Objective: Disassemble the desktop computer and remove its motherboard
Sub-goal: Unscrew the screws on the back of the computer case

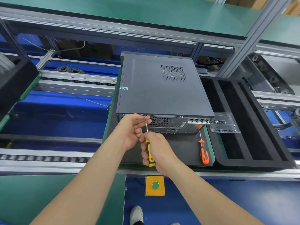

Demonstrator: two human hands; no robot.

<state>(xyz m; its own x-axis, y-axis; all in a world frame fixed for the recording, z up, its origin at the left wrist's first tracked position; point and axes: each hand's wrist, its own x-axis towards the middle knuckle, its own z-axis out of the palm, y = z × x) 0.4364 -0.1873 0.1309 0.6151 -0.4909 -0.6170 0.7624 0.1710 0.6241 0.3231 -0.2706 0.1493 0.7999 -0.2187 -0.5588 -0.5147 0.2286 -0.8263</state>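
Your right hand (158, 150) grips yellow screwdriver (150, 158) handle; your left hand (130, 131) pinches shaft, tip at case (162, 91) rear. Orange screwdriver (203, 152) lies on mat (183, 148), apart to right.

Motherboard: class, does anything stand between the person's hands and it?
Yes. The computer case is closed; its grey top panel covers the inside, so the motherboard is hidden.

Both bare forearms reach forward. Right hand (160, 150) wraps round the screwdriver (150, 157) handle. Left hand (129, 132) sits just ahead and left of it, fingertips pinching the shaft.
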